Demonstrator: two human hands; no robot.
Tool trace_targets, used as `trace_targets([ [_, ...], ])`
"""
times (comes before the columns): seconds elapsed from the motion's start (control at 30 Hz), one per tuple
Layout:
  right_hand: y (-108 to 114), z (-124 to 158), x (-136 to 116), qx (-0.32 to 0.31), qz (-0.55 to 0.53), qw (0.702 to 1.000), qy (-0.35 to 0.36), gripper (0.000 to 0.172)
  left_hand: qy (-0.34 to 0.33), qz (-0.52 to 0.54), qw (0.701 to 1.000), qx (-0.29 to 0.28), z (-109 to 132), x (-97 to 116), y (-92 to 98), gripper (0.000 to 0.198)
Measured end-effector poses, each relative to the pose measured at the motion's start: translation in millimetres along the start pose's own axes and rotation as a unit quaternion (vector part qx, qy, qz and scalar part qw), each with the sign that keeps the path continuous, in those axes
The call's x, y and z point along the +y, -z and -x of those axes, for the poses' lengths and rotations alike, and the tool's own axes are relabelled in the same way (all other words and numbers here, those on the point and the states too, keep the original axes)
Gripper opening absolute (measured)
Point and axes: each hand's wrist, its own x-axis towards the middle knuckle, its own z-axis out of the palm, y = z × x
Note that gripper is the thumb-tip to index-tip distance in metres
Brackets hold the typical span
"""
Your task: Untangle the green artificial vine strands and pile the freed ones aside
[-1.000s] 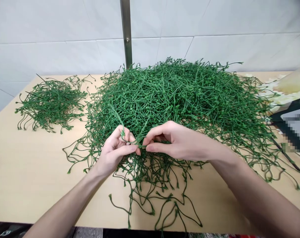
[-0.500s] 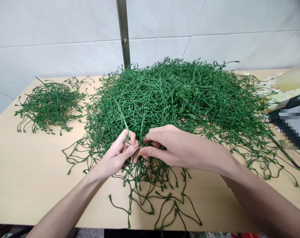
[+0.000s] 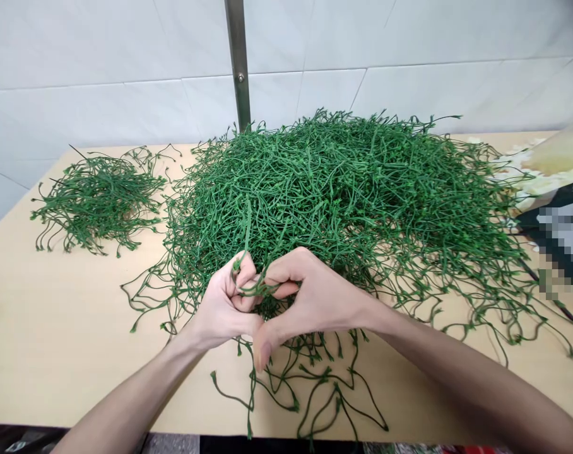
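Observation:
My left hand point(image 3: 224, 309) and my right hand point(image 3: 312, 293) meet at the front of a large heap of thin green artificial stems point(image 3: 324, 170). A light green stem point(image 3: 247, 230) rises from the curled fingers of my left hand. Between the two hands some of the green strand runs across into the bent fingers of my right hand. Both thumbs are off the strand, stretched out below the fingers, the right one pointing down. Part of the stems behind the hands is hidden.
To the left lies a smaller pile of stems point(image 3: 100, 198). Loose stems point(image 3: 334, 403) reach toward the front edge of the wooden table point(image 3: 54, 353). A dark item with a blurred label point(image 3: 565, 233) stands at right beside white petals. A metal post point(image 3: 238, 69) rises against the tiled wall.
Both thumbs have moved down, away from the fingertips where they were pinching. The light green stem has swung more upright, and a bent strand now shows between the hands.

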Motion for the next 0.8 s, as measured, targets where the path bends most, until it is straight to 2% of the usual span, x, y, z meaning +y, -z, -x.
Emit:
trace_targets([
  [0.07, -4.3, 0.6, 0.5, 0.015, -0.01, 1.0, -0.005, 0.072, -0.029, 0.008, 0.999, -0.033, -0.6, 1.7, -3.9, 0.06],
  [0.13, -5.7, 1.5, 0.7, 0.036, -0.003, 0.999, 0.0, 0.073, -0.051, 0.019, 0.998, -0.039, -2.7, 3.9, -4.8, 0.058],
  [0.2, -1.7, 2.6, -0.5, 0.106, 0.03, 0.993, 0.045, 0.076, -0.081, 0.021, 0.996, -0.01, -6.4, 6.6, -1.9, 0.058],
  [0.27, 8.1, 3.8, -3.7, 0.205, 0.082, 0.969, 0.112, 0.078, -0.123, 0.01, 0.991, 0.043, -11.2, 10.5, 2.5, 0.057],
  [0.33, 20.7, 4.5, -8.2, 0.258, 0.132, 0.947, 0.141, 0.076, -0.153, 0.001, 0.986, 0.061, -15.7, 15.8, 5.1, 0.053],
  [0.37, 26.7, 4.5, -10.5, 0.254, 0.156, 0.945, 0.133, 0.071, -0.164, 0.014, 0.985, 0.055, -17.4, 18.5, 4.9, 0.052],
  [0.47, 38.8, 3.5, -14.8, 0.228, 0.235, 0.94, 0.101, 0.049, -0.119, 0.058, 0.99, 0.052, -19.9, 24.0, 0.0, 0.041],
  [0.6, 41.4, 3.5, -13.1, 0.216, 0.336, 0.915, 0.062, 0.028, -0.094, 0.061, 0.992, 0.065, -21.7, 22.9, -4.4, 0.027],
  [0.67, 40.9, 4.9, -11.0, 0.225, 0.376, 0.898, 0.027, 0.026, -0.095, 0.057, 0.992, 0.059, -22.3, 20.8, -3.9, 0.027],
  [0.73, 40.6, 6.7, -9.8, 0.247, 0.432, 0.867, 0.007, 0.031, -0.092, 0.053, 0.993, 0.049, -22.0, 19.6, -3.9, 0.026],
  [0.8, 40.5, 7.7, -10.1, 0.269, 0.485, 0.832, 0.025, 0.039, -0.09, 0.051, 0.994, 0.043, -20.7, 19.8, -5.0, 0.026],
])
